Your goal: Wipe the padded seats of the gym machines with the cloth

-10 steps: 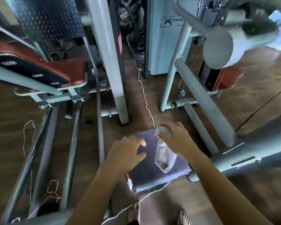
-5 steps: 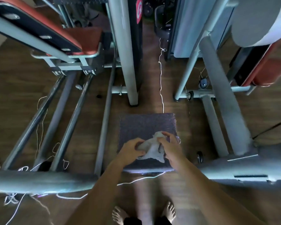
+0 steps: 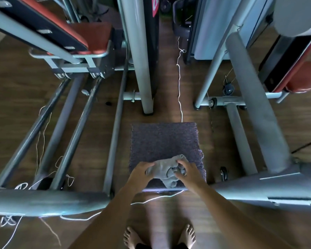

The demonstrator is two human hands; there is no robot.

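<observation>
Head view: your fingers [image 3: 180, 161] on both hands are curled into the cloth [image 3: 164, 169], left hand [image 3: 141, 174] and right hand [image 3: 189, 172] bunching it at the near edge of the dark padded seat [image 3: 164, 141]. It looks light, floppy and grippy, so pinch a fat wad. Versus half a second back, it's more crumpled and your hands sit closer.

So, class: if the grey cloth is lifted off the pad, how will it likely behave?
The cloth is bunched in folds between both hands, so probably floppy and drooping. It looks thin, likely light. On the rough pad it may drag rather than slide.
</observation>
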